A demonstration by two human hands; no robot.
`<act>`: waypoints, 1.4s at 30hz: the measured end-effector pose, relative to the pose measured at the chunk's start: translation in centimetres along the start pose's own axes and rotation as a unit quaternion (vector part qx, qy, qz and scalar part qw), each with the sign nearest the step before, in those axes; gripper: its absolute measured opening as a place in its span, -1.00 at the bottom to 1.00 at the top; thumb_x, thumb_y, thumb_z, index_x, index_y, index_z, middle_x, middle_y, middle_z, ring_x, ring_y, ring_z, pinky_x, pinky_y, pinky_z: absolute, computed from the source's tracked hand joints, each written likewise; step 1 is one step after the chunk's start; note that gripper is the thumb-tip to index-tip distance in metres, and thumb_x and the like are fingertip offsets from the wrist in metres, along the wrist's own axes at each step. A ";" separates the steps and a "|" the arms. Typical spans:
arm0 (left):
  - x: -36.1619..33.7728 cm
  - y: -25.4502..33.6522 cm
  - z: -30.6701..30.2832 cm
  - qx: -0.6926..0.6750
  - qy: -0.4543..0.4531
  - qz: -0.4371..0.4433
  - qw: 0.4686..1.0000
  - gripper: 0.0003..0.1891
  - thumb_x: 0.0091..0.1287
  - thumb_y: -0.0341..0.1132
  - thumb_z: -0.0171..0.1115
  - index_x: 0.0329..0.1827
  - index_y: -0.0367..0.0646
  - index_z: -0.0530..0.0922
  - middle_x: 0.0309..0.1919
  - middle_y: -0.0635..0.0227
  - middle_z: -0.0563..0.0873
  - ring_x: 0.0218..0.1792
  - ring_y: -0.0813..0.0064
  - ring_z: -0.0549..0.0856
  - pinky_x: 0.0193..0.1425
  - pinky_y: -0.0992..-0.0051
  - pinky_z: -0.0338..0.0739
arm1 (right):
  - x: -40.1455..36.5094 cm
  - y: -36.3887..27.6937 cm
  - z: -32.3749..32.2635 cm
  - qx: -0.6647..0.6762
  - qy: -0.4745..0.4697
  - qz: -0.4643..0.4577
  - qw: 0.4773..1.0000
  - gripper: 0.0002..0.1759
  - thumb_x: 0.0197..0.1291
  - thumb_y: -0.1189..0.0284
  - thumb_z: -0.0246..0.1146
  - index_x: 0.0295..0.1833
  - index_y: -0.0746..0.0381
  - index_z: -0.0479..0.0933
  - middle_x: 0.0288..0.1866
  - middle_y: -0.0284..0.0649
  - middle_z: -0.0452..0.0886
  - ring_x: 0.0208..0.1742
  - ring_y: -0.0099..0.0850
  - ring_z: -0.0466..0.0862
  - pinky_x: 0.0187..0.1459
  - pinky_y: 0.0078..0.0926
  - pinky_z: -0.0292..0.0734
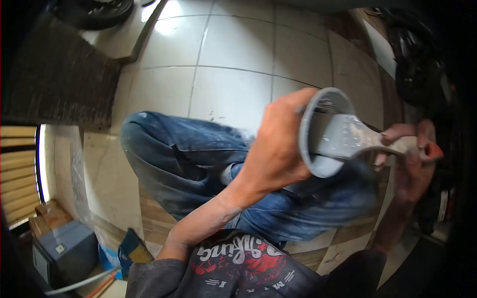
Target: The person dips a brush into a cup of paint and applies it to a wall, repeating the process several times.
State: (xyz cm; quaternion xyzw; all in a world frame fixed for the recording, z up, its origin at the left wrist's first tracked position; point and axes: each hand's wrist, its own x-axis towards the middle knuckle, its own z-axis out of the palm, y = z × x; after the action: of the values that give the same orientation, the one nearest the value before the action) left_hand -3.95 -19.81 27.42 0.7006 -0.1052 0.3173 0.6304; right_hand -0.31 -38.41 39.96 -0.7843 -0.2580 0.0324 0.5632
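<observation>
My left hand [279,141] is wrapped round a grey cup [325,168], which is tilted with its mouth facing right. My right hand [415,164] grips the handle of a wide paintbrush [350,133], whose handle end is reddish-orange. The brush's broad end is coated in wet-looking grey paint and reaches into the cup's mouth. Its bristle tips are hidden inside the cup. Both hands are above my crossed legs, in blue jeans [198,144] marked with pale smears.
Pale floor tiles [233,89] lie in front of me. To the left are a dark panel [49,79], a wheel [97,15], a grey box [69,248], a cardboard box [52,216] and a blue-and-yellow item [133,248]. Dark machine parts [412,64] stand at the right.
</observation>
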 end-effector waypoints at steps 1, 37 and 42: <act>-0.2 0.1 0.3 0.010 0.003 0.008 1.000 -0.23 -0.20 -0.43 0.52 0.17 -0.26 0.36 0.05 0.12 0.51 0.01 0.04 0.53 0.07 0.25 0.42 | -0.4 -0.3 0.1 -0.007 0.025 0.018 1.000 -0.67 0.23 0.28 0.15 -0.15 0.18 0.14 -0.27 0.08 0.61 -0.46 -0.32 0.64 -0.44 -0.51 0.61; -6.0 -6.7 0.2 0.168 0.005 0.014 0.986 -0.15 -0.21 -0.49 0.59 0.21 -0.20 0.28 0.06 0.10 0.52 0.11 0.14 0.53 0.18 0.27 0.43 | 1.9 9.6 2.1 0.001 0.252 0.091 0.963 -0.66 0.31 0.29 0.22 -0.25 0.38 0.33 -0.48 0.06 0.63 -0.72 -0.42 0.58 -0.75 -0.60 0.46; -6.0 -6.8 1.2 0.193 0.034 0.022 0.980 -0.17 -0.19 -0.50 0.57 0.21 -0.22 0.28 0.03 0.11 0.54 0.10 0.15 0.54 0.17 0.29 0.44 | 3.1 11.1 0.3 -0.006 0.223 0.090 0.971 -0.61 0.27 0.29 0.27 -0.23 0.45 0.36 -0.48 0.04 0.64 -0.68 -0.42 0.63 -0.70 -0.61 0.55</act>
State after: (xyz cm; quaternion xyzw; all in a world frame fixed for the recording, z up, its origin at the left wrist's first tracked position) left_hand -4.50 -21.27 18.44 0.7953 -0.0358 0.3687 0.4799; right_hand 6.38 -39.40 30.61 -0.7949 -0.0543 -0.0945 0.5969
